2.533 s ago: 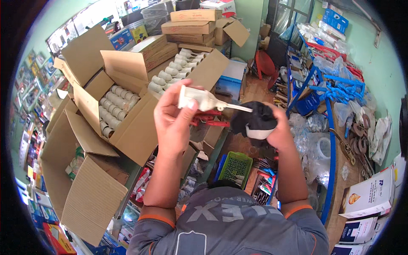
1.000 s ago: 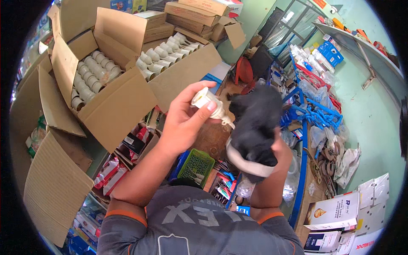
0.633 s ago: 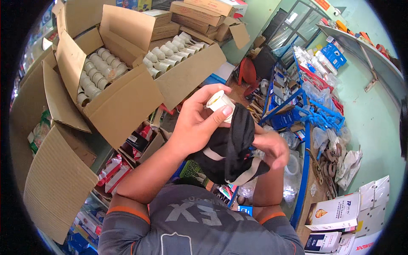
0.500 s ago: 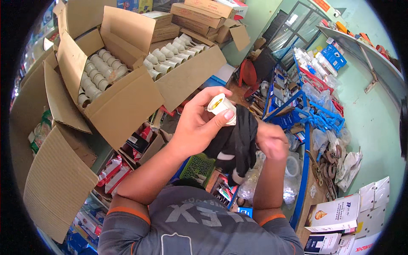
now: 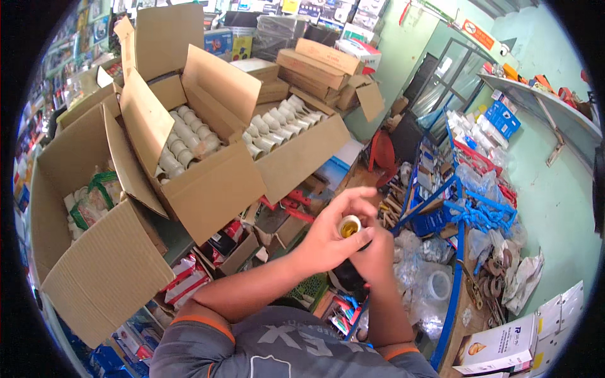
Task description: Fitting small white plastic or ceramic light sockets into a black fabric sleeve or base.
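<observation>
Between the thumb and fingers of my left hand (image 5: 329,234) is a white plastic pipe fitting (image 5: 343,222), its round opening tilted up toward me and a brass-coloured inside showing. My right hand (image 5: 378,255) is closed close against the fitting, somewhat blurred. Below it hangs a black cloth (image 5: 346,277), bunched in that hand and partly hidden by my wrists. Beyond my hands, an open cardboard box (image 5: 220,192) holds rows of similar white fittings (image 5: 189,135). A second box (image 5: 309,154) beside it holds more rows.
Far left stands another open cardboard box (image 5: 69,170) with bagged items. Flat cartons (image 5: 315,66) are stacked at the back. To the right, a blue-framed rack (image 5: 455,264) carries plastic bags, blue rope (image 5: 485,211) and metal parts. A wall shelf (image 5: 535,101) juts out above.
My right hand has moved left and up against the fitting, bringing the cloth along. My left hand has shifted right and down. The view has tilted up, showing more of the back shelves.
</observation>
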`<move>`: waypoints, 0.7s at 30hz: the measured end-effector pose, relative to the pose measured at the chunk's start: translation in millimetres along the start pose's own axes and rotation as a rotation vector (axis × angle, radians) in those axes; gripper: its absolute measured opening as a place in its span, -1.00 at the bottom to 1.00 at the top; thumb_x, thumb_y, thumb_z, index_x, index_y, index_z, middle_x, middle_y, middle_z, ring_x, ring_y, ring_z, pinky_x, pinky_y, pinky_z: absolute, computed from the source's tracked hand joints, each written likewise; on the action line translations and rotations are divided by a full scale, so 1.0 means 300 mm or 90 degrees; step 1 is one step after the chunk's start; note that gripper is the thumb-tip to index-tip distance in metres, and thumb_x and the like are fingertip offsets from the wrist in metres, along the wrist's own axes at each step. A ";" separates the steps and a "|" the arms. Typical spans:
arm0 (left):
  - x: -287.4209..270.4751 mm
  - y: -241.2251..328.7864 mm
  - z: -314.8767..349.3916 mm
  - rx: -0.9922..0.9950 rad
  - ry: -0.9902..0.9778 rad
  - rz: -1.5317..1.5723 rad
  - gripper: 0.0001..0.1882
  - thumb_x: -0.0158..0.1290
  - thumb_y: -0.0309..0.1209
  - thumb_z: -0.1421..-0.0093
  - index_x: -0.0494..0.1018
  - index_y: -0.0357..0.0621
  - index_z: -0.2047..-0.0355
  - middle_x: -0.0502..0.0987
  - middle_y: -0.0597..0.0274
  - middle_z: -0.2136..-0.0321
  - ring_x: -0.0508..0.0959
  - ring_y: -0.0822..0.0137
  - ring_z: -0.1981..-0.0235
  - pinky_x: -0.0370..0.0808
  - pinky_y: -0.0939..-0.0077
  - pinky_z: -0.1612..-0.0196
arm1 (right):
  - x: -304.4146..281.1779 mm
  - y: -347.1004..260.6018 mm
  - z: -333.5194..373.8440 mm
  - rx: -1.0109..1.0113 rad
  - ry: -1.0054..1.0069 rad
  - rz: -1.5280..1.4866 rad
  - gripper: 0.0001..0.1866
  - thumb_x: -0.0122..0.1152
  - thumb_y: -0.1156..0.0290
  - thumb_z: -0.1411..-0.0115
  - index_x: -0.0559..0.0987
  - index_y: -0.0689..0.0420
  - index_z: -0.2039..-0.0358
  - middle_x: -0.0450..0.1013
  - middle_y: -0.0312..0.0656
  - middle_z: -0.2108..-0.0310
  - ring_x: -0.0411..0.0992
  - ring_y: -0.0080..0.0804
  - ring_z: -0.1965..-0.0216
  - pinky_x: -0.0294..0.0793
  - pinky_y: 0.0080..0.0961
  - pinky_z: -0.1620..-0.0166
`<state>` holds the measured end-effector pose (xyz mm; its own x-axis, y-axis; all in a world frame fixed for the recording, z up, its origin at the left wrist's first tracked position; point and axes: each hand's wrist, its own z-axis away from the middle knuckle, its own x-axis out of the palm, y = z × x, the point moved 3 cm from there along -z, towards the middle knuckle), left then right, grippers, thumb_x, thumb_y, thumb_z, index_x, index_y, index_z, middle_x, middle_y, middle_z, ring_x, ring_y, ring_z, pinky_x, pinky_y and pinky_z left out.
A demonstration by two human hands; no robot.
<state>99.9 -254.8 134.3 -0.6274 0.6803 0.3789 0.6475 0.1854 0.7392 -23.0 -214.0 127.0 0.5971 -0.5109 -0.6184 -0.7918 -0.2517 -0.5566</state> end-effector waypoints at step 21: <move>-0.022 0.052 -0.104 0.023 -0.253 -0.168 -0.67 0.27 -0.52 -0.09 0.52 -0.33 0.12 0.58 0.13 0.19 0.55 0.37 0.13 0.48 0.48 0.06 | -0.043 0.055 0.009 0.057 -0.166 -0.377 -0.55 0.52 0.33 0.05 0.56 0.21 0.17 0.56 -0.19 0.24 0.51 -0.46 0.18 0.47 -0.43 0.09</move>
<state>100.9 -278.5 160.7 -0.5634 0.8235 -0.0666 0.5070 0.4083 0.7591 -43.4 -209.4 124.3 0.9494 -0.0881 -0.3016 -0.3128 -0.3536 -0.8815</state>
